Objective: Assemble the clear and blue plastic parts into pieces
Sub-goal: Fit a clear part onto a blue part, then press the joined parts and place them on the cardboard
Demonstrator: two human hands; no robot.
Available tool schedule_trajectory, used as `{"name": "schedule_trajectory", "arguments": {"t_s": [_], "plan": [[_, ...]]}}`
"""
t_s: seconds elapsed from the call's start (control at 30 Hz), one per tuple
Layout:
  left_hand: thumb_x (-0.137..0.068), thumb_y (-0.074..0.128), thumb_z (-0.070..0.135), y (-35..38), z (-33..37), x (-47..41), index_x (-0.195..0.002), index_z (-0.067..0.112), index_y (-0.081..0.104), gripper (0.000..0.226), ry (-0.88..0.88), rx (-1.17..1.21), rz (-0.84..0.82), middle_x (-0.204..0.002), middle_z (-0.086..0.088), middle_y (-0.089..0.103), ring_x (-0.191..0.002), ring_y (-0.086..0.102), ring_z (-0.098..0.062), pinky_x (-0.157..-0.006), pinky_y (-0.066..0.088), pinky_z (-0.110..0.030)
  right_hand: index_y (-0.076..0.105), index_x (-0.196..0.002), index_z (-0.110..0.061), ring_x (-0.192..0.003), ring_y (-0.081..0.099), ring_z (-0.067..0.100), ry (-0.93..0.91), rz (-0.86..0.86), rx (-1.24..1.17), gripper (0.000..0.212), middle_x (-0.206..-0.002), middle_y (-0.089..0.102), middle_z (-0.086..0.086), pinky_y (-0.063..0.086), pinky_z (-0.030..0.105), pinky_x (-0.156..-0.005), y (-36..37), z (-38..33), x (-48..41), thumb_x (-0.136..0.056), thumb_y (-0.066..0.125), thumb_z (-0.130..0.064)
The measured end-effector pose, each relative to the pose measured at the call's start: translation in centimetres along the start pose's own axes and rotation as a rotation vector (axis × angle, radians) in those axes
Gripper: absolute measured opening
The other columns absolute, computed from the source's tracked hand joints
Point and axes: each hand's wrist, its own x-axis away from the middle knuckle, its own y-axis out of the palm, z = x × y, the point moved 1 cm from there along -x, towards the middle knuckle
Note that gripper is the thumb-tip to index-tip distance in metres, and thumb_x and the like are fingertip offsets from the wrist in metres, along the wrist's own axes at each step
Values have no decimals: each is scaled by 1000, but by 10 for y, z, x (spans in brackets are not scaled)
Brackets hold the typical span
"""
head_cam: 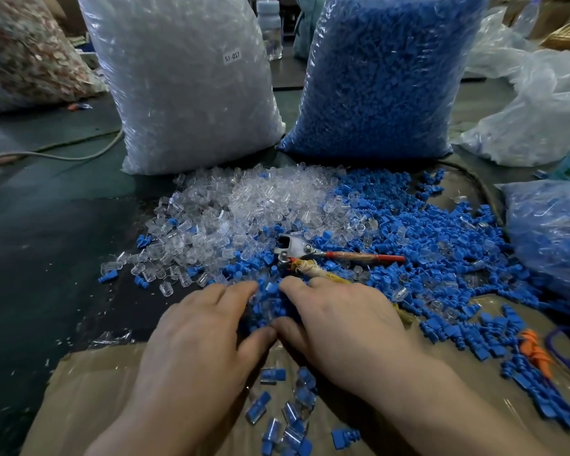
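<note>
A heap of loose clear caps [244,205] lies on the table ahead, with a spread of loose blue plugs [441,245] to its right. My left hand [204,330] and my right hand [343,320] lie palm down side by side on the near edge of the mixed pile, fingers fairly straight and thumbs touching. What is under the palms is hidden. Several joined clear-and-blue pieces [287,416] lie on the brown cardboard [89,396] between my forearms.
A big bag of clear caps [185,77] and a big bag of blue plugs [385,70] stand behind the heaps. A red-handled plier tool [310,255] lies in the pile. A smaller bag [553,238] sits right; a white cord [46,153] runs left.
</note>
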Motion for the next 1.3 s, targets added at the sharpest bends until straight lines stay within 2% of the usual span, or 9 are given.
{"name": "schedule_trajectory", "arguments": {"t_s": [0.13,0.27,0.43,0.6,0.73,0.9,1.07,1.2,1.3], "plan": [[-84,69,48,1,4,-1,-131,38,60,49,1,58,13,-112,19,68,-103,60,-5,-81,35,-17,41,-109,-34,-65,40,18,-20,38,-53,22,-80,41,-11,22,32,-46,1,1,-1,-97,37,-52],[-80,77,32,5,0,1,-114,33,71,34,16,153,73,-98,18,71,-88,65,-6,-74,35,-9,43,-110,-35,-70,51,20,-21,50,-112,17,-88,55,-9,32,34,-54,-1,2,1,-98,36,-46],[-84,67,33,9,-3,1,-104,37,71,21,18,247,106,-90,29,60,-80,54,10,-72,34,-6,45,-109,-32,-78,57,20,27,63,-218,11,-93,60,-8,49,39,-66,-4,5,2,-99,43,-35],[-83,60,40,10,-5,2,-97,41,65,15,-32,324,121,-86,33,58,-96,53,12,-69,38,-9,37,-100,-38,-70,49,5,86,114,-351,14,-79,51,-18,41,31,-63,-3,11,4,-98,51,-41],[-81,62,43,11,-5,3,-92,43,60,11,-49,329,127,-83,32,56,-97,51,12,-66,38,-11,35,-88,-39,-66,51,2,118,132,-427,21,-72,53,-14,41,23,-56,-3,15,5,-95,54,-45],[-83,64,41,11,-7,4,-100,41,63,17,-68,335,148,-88,31,57,-85,55,10,-69,43,-17,40,-88,-41,-73,54,-8,163,163,-507,17,-69,58,-13,42,17,-53,-2,17,7,-94,54,-48],[-86,60,39,7,-6,5,-107,38,67,22,-47,348,180,-94,31,57,-98,53,12,-72,38,-10,44,-89,-39,-70,55,-6,167,176,-562,12,-73,60,-13,42,10,-61,-2,17,9,-96,53,-42],[-86,57,47,5,-5,5,-124,35,62,40,-27,348,228,-103,29,50,-85,57,5,-70,47,-19,48,-92,-40,-62,58,3,166,176,-652,8,-82,62,-20,48,23,-56,-4,15,10,-96,55,-36],[-87,51,51,-1,-1,9,-128,35,58,45,30,422,293,-109,29,48,-90,58,2,-67,51,-19,55,-93,-43,-61,63,10,193,152,-830,4,-81,67,-12,54,35,-53,-8,12,11,-94,57,-38]]}}
